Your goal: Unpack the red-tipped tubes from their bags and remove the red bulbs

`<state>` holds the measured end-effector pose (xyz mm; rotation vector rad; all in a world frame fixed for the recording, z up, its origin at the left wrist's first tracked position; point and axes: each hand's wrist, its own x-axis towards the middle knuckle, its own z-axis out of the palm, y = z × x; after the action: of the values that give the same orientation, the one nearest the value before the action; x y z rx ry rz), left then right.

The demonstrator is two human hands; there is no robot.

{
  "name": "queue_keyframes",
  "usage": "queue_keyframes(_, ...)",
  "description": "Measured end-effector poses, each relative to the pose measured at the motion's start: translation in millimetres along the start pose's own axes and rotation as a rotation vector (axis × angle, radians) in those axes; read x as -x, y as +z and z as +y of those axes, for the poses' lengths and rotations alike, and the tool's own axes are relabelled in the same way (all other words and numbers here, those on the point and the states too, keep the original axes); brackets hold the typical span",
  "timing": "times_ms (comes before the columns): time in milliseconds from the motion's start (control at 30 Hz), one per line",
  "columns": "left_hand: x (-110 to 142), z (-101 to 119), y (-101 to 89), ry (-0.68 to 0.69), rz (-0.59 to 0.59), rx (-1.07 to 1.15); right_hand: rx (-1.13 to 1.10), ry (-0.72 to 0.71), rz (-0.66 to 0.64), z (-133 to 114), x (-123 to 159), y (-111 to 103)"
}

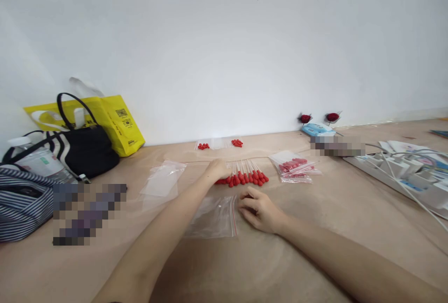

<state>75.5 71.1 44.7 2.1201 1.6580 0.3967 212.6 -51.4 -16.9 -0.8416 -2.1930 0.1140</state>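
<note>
Red-tipped white sticks [245, 177] lie side by side in a fanned row in the middle of the table. My left hand [219, 169] reaches over the left end of this row, its fingertips hidden behind the hand. Below the row lies a flat, clear zip bag [213, 216] with a red seal line on its right side. My right hand [261, 209] rests beside that seal edge, fingers loosely curled, thumb apart from them, with nothing visible between. To the right of the row, stacked zip bags [297, 167] hold more red-tipped pieces.
Farther back, small red clusters [237, 143] lie by a clear bag [216, 143]. More clear bags [164, 178] lie left. A yellow bag [122, 125], a black handbag [91, 151] and a striped bag [26, 205] stand at left; a power strip [402, 177] with cables lies right.
</note>
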Motion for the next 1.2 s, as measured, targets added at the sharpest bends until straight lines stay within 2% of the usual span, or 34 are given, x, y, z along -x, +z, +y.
queue_keyframes(100, 0.2, 0.5, 1.7, 0.031, 0.045, -0.090, -0.008, -0.002, -0.002, 0.3, 0.1, -0.2)
queue_keyframes(167, 10.6, -0.3, -0.4, 0.084, 0.090, -0.123, -0.018, -0.001, -0.005, 0.6, 0.4, -0.3)
queue_keyframes(300, 56.6, -14.7, -2.7, 0.239, 0.138, -0.129, -0.039, 0.002, 0.011, -0.4, 0.3, -2.0)
queue_keyframes(367, 84.7, -28.7, 0.9, 0.447, 0.151, -0.101, -0.044, 0.009, 0.042, -2.7, -0.7, -4.2)
queue_keyframes(433, 108.2, -43.0, 6.9, 0.516, 0.126, -0.076, -0.048, -0.007, 0.045, -6.5, -2.0, -7.1)
queue_keyframes(533, 127.8, -56.5, 14.7, 0.501, 0.008, -0.128, -0.052, -0.096, -0.090, -12.6, -2.0, -12.1)
queue_keyframes(600, 131.9, -58.7, 16.5, 0.491, -0.105, -0.186, -0.060, -0.137, -0.232, -14.7, 0.6, -15.1)
queue_keyframes(667, 131.8, -57.8, 15.4, 0.484, -0.177, -0.204, -0.068, -0.122, -0.338, -14.2, 5.0, -18.1)
queue_keyframes(733, 128.8, -56.6, 12.3, 0.442, -0.160, -0.163, -0.079, -0.084, -0.391, -11.7, 9.4, -21.2)
queue_keyframes(900, 111.4, -58.0, 4.3, 0.314, 0.039, 0.004, -0.103, -0.067, -0.386, -6.4, 12.9, -27.3)
queue_keyframes(967, 105.4, -58.5, 3.7, 0.230, 0.009, 0.035, -0.102, -0.073, -0.378, -6.4, 12.2, -28.1)
queue_keyframes(1033, 103.0, -59.1, 3.2, 0.129, -0.088, 0.046, -0.089, -0.079, -0.374, -6.8, 12.0, -28.1)
queue_keyframes(1100, 103.1, -62.5, -1.1, 0.089, -0.145, 0.060, -0.068, -0.074, -0.359, -7.2, 12.6, -27.8)
queue_keyframes(1133, 103.0, -66.5, -6.1, 0.095, -0.128, 0.074, -0.058, -0.070, -0.352, -7.4, 13.0, -27.8)
queue_keyframes(1200, 100.3, -80.5, -23.2, 0.093, 0.002, 0.098, -0.048, -0.065, -0.351, -7.7, 13.6, -28.0)
